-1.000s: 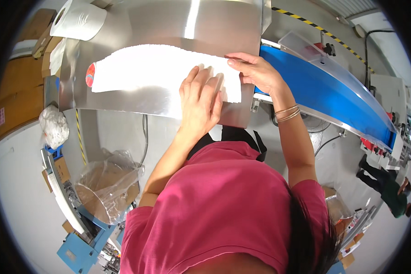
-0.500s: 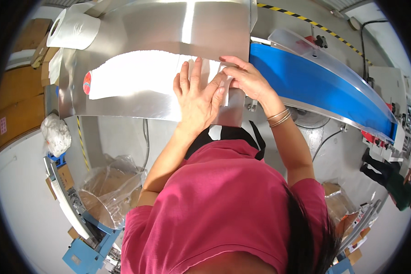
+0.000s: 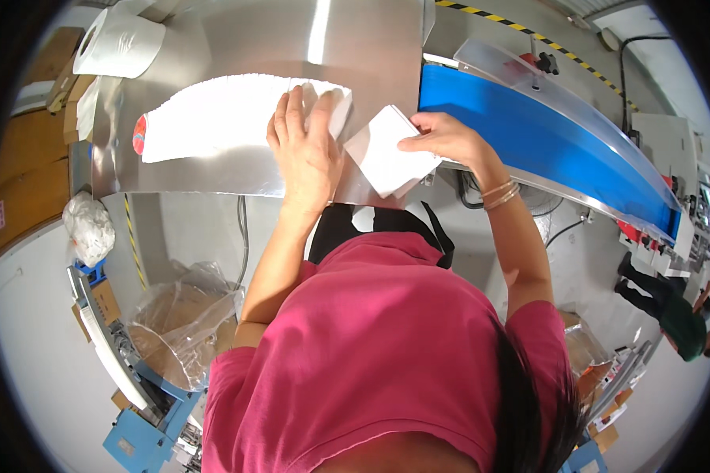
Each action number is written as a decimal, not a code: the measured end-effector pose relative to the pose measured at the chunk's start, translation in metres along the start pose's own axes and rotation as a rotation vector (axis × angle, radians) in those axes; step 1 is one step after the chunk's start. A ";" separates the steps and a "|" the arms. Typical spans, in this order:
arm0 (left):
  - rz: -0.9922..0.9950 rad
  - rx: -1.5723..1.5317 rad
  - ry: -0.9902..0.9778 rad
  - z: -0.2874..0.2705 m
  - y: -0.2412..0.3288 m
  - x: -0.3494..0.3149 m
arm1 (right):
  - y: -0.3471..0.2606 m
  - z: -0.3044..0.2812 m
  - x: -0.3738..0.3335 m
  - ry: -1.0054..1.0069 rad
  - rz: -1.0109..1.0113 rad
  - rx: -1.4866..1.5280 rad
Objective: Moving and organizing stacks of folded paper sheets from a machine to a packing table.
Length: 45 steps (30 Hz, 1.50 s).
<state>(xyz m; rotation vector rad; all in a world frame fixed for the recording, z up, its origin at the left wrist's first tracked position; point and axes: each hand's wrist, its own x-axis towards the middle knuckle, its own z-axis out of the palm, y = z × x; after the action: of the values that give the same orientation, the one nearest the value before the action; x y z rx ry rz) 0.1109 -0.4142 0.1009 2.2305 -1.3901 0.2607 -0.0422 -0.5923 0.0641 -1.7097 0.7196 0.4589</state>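
A long row of thin white sheets (image 3: 213,118), packed side by side with a red-patterned piece at its left end, lies on the metal table (image 3: 237,47). My left hand (image 3: 305,154) rests on the right part of this row, fingers stretched out and slightly apart. Off the row's right end, my right hand (image 3: 454,142) pinches a small stack of white square sheets (image 3: 386,150) between thumb and fingers. The stack is turned cornerwise above the table's right front corner, apart from the row. What is printed on the sheets, if anything, cannot be made out.
To the right runs a blue conveyor belt (image 3: 513,134) with a clear cover (image 3: 560,94). A large white roll (image 3: 122,43) sits at the table's far left corner. Cardboard in clear plastic (image 3: 181,323) stands below left. Another person (image 3: 674,315) is at the far right.
My right hand has drawn a small stack of sheets off the row's right end, moving it right and nearer. My left hand has shifted left along the row.
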 end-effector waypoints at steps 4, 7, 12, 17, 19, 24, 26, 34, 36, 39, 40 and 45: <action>-0.029 0.024 0.030 0.000 -0.008 -0.003 | -0.004 0.007 -0.019 0.250 -0.372 0.439; -0.056 -0.003 0.031 0.000 -0.007 -0.002 | -0.015 0.013 -0.020 0.385 -0.581 0.657; -0.020 0.019 0.046 0.003 -0.006 -0.002 | 0.014 0.024 0.019 0.460 -0.679 0.607; 0.004 0.022 0.042 0.004 -0.009 -0.003 | 0.005 0.023 0.020 0.670 -0.580 0.167; 0.004 0.015 0.025 0.004 -0.008 -0.004 | 0.002 0.024 0.017 0.731 -0.659 0.150; 0.005 0.011 0.042 0.001 -0.011 -0.007 | -0.020 0.015 -0.009 1.176 -1.121 -0.574; 0.000 0.024 0.035 0.001 -0.011 -0.007 | -0.021 0.013 -0.014 1.191 -1.097 -0.611; 0.017 0.014 0.049 0.001 -0.012 -0.007 | -0.011 0.008 -0.014 1.205 -1.023 -0.751; 0.012 0.023 0.047 0.000 -0.011 -0.008 | -0.012 0.005 -0.013 1.219 -1.038 -0.745; 0.002 0.017 0.044 -0.001 -0.010 -0.007 | -0.017 0.000 -0.012 1.244 -1.051 -0.745; 0.005 0.013 0.045 0.000 -0.010 -0.007 | -0.014 -0.003 -0.010 1.177 -0.973 -0.737; 0.025 0.008 0.083 0.002 -0.011 -0.008 | -0.028 0.011 -0.005 0.791 -0.671 0.438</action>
<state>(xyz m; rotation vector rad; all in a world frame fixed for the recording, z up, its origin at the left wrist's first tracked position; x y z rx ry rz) 0.1166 -0.4051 0.0920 2.1847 -1.3754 0.3642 -0.0264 -0.5763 0.0846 -1.5600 0.6638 -0.8288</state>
